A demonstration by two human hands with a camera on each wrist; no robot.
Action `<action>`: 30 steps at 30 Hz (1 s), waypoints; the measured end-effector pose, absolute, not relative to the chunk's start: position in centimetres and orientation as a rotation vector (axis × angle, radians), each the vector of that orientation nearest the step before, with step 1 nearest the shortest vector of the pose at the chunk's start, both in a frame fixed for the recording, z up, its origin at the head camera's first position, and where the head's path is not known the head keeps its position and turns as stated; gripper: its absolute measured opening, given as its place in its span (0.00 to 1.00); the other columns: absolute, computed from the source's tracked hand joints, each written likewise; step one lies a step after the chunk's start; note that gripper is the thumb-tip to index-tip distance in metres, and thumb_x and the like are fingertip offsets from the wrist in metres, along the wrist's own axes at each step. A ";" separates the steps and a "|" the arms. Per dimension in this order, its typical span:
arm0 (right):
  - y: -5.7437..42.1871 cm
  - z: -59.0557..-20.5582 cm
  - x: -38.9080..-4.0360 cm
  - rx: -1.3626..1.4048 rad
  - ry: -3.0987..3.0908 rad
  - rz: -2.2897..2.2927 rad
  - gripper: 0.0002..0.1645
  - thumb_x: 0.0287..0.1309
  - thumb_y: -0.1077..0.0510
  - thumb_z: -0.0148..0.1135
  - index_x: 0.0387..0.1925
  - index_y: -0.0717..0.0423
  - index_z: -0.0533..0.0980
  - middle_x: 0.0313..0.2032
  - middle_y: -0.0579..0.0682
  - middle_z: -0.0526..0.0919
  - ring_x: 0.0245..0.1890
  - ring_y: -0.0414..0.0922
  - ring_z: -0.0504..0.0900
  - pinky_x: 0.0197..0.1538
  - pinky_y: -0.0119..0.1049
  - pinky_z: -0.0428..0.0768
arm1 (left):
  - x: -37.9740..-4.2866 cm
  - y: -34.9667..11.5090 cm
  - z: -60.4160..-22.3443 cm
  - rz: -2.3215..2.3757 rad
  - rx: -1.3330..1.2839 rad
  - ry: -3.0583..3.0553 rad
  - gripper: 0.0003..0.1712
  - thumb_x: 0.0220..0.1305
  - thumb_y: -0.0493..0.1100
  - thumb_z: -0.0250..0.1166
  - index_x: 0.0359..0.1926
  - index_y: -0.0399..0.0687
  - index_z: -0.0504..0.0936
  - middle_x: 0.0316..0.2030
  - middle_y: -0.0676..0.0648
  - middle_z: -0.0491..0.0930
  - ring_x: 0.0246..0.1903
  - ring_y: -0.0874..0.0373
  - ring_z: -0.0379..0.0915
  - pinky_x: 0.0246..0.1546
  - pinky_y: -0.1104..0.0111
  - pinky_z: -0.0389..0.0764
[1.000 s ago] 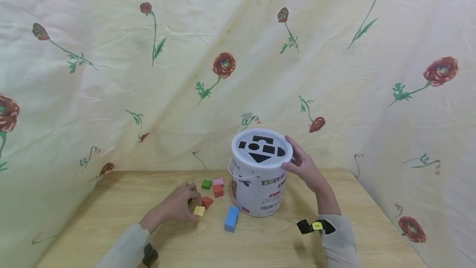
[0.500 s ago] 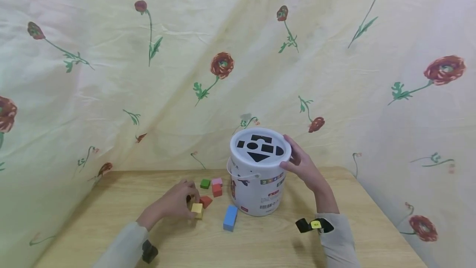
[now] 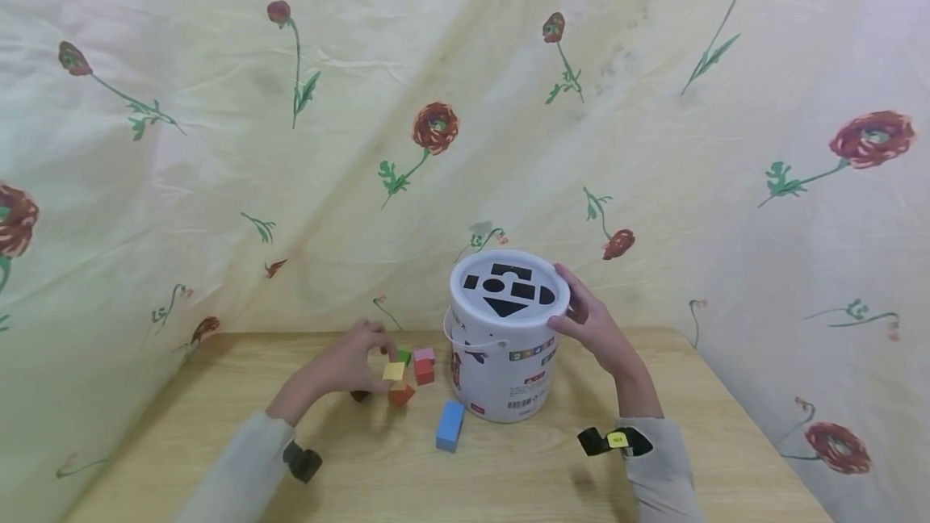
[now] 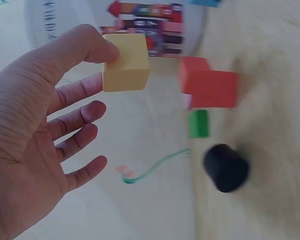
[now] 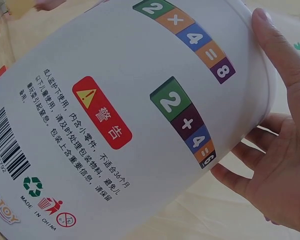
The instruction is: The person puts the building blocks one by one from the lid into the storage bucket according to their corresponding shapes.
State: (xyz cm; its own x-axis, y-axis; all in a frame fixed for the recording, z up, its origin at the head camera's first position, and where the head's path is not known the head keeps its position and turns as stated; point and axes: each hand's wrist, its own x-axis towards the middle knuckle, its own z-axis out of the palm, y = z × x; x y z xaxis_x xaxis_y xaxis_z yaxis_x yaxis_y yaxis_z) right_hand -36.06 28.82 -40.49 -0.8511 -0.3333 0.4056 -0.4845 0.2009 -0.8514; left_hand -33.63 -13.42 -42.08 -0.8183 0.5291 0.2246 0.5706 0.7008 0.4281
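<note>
My left hand [image 3: 356, 361] pinches a yellow block [image 4: 125, 62] between thumb and forefinger, the other fingers spread loosely. In the head view the block hangs over an orange-red block [image 3: 401, 396], left of a white bucket [image 3: 501, 382]. The bucket's lid [image 3: 474, 305] has several cut-out shapes, among them a circle, a triangle and a half-round. My right hand [image 3: 592, 329] holds the bucket at its right side by the rim, thumb in front and fingers behind. Its thumb [image 5: 277, 47] lies along the rim in the right wrist view.
A blue block [image 3: 450, 426] lies in front of the bucket. Red [image 3: 424, 371], pink [image 3: 425, 355] and green [image 3: 404, 357] blocks lie to its left. A black cylinder [image 4: 226, 168] stands on the wooden table [image 3: 508, 474] by my left hand. A flowered cloth [image 3: 327, 184] hangs behind.
My left hand has lifted the yellow block off the table and moved it up and away, toward the back. The right hand and the bucket have stayed in place.
</note>
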 end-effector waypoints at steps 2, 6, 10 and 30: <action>28.9 -40.5 -36.1 0.804 -2.328 1.731 0.54 0.64 0.59 0.64 0.82 0.43 0.45 0.82 0.51 0.48 0.81 0.60 0.47 0.75 0.67 0.53 | -33.6 -13.1 -41.3 -0.754 -0.924 -2.783 0.15 0.46 0.45 0.79 0.34 0.56 0.83 0.42 0.51 0.76 0.47 0.51 0.66 0.43 0.61 0.75; 29.0 -40.5 -35.9 0.810 -2.324 1.739 0.54 0.64 0.59 0.65 0.82 0.42 0.45 0.82 0.50 0.49 0.81 0.60 0.48 0.75 0.67 0.53 | -33.6 -12.5 -39.5 -0.772 -0.936 -2.718 0.15 0.46 0.44 0.78 0.36 0.54 0.83 0.41 0.50 0.78 0.51 0.48 0.68 0.48 0.55 0.77; 29.1 -40.4 -35.6 0.815 -2.323 1.747 0.54 0.64 0.59 0.65 0.82 0.42 0.45 0.82 0.50 0.48 0.81 0.61 0.48 0.74 0.68 0.53 | -33.5 -11.7 -37.7 -0.769 -0.903 -2.688 0.15 0.47 0.45 0.79 0.37 0.54 0.84 0.41 0.52 0.77 0.50 0.50 0.68 0.48 0.57 0.77; 29.3 -40.4 -35.4 0.782 -2.345 1.738 0.54 0.64 0.57 0.66 0.82 0.40 0.46 0.81 0.50 0.50 0.80 0.62 0.48 0.73 0.69 0.54 | -33.6 -6.4 -29.9 -0.960 -0.867 -2.477 0.17 0.50 0.45 0.79 0.42 0.50 0.85 0.43 0.50 0.77 0.51 0.53 0.65 0.53 0.54 0.75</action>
State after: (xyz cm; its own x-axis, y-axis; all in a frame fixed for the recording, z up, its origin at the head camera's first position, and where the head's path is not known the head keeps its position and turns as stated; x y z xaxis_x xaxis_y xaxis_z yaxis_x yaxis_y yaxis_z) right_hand -35.38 29.27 -40.44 -0.8593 -0.3315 0.3895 -0.4691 0.2072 -0.8585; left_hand -33.62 -6.36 -29.92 -0.7536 0.4166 0.5085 0.6505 0.5845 0.4851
